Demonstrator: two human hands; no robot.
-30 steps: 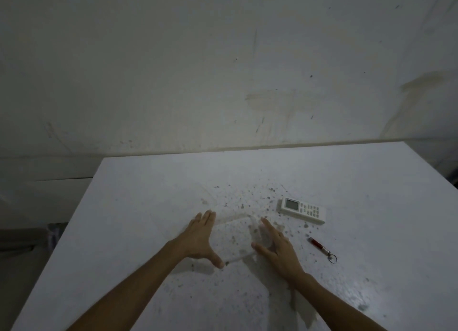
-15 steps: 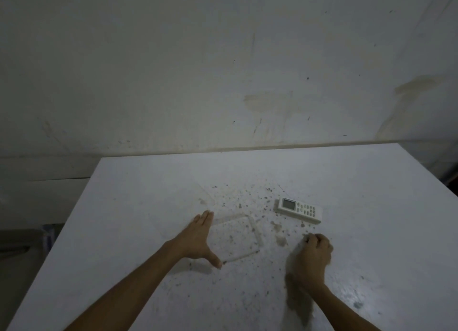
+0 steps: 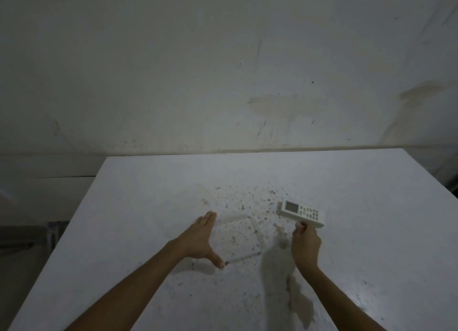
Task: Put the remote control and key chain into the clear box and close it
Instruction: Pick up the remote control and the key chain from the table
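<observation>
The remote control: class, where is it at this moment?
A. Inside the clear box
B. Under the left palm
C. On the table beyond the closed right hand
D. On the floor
C: the remote control lies on the table, just past the closed right hand, outside the clear box steadied by the left hand.

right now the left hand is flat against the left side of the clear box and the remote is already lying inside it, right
Not quite. In the head view the left hand does rest flat against the clear box, but the remote lies on the table outside it, to its right, beyond the right hand.
</observation>
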